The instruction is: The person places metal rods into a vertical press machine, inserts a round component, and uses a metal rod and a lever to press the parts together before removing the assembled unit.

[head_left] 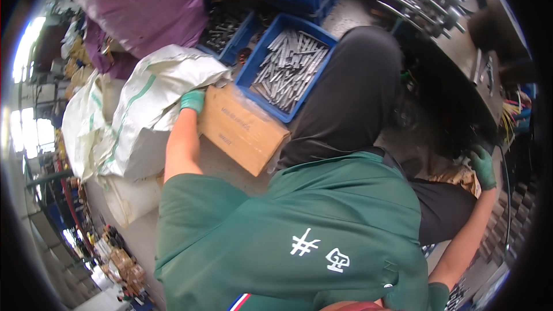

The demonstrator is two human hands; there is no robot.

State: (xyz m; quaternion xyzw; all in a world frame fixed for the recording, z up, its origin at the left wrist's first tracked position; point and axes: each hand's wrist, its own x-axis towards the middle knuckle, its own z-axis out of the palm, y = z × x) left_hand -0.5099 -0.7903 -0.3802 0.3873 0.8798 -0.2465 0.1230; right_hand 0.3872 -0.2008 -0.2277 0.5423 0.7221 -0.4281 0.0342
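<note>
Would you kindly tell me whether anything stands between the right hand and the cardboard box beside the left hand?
Yes: the person's bent, black-trousered leg stands between the right hand and the cardboard box, just right of the box.

One cardboard box is at the left hand; beyond that hand are at least four blue bins, one holding uncountable metal pieces.

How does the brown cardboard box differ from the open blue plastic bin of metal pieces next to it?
Colour: the cardboard box is brown with dark print; the plastic bin is blue.
Contents: the bin shows silvery metal pieces; the box's contents are hidden.
Handling: the green-gloved left hand is at the box's upper-left end; the bin is untouched.
Both look rectangular.
</note>
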